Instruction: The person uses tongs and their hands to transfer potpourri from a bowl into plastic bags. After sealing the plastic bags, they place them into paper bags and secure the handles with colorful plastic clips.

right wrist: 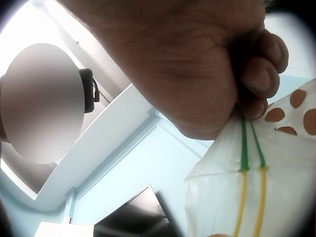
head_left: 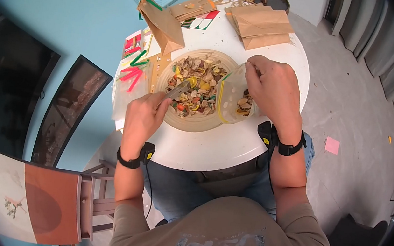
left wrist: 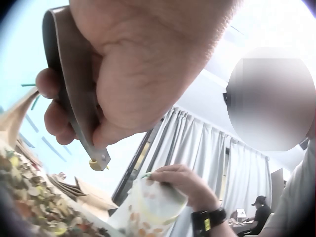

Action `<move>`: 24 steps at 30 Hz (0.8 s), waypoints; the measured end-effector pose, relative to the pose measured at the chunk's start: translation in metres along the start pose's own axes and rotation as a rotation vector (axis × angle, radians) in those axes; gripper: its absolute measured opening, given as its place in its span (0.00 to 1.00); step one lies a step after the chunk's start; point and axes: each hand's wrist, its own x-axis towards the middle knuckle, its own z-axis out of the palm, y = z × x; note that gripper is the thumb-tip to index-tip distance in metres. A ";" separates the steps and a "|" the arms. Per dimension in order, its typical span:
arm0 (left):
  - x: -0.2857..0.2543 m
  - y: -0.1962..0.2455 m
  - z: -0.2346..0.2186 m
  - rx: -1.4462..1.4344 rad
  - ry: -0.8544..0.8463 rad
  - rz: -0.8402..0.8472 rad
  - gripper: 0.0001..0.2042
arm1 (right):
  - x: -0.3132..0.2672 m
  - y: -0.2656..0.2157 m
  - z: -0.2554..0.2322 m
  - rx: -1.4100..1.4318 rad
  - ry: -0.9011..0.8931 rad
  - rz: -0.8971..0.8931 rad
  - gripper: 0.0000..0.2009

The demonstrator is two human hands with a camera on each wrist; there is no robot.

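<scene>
My left hand pinches flat metal tongs between thumb and fingers. In the left wrist view a small yellow piece sits at the tongs' tips. Beneath lies a wide round tray heaped with dried, multicoloured pieces. At the tray's right side, my right hand grips the top edge of a clear zip bag with green and yellow seal lines. The bag's mouth faces the tongs, and some brownish pieces show in it. Brown dots print the bag in the right wrist view.
Brown paper bags lie at the back of the white round table; another paper bag stands at the back left. Pink strips and green strips lie left of the tray. A pink note is on the floor.
</scene>
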 end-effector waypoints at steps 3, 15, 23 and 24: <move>-0.007 0.024 -0.023 -0.067 0.024 0.012 0.09 | 0.000 0.000 0.003 -0.003 0.000 -0.008 0.10; 0.018 0.061 -0.020 -0.291 -0.005 0.142 0.16 | 0.001 -0.001 -0.005 -0.012 0.008 0.035 0.10; 0.027 -0.009 0.014 -0.127 -0.056 -0.011 0.14 | 0.001 0.005 -0.011 -0.005 0.037 0.052 0.10; 0.026 -0.011 0.021 -0.108 -0.086 0.006 0.14 | 0.001 0.005 -0.011 -0.007 0.038 0.049 0.10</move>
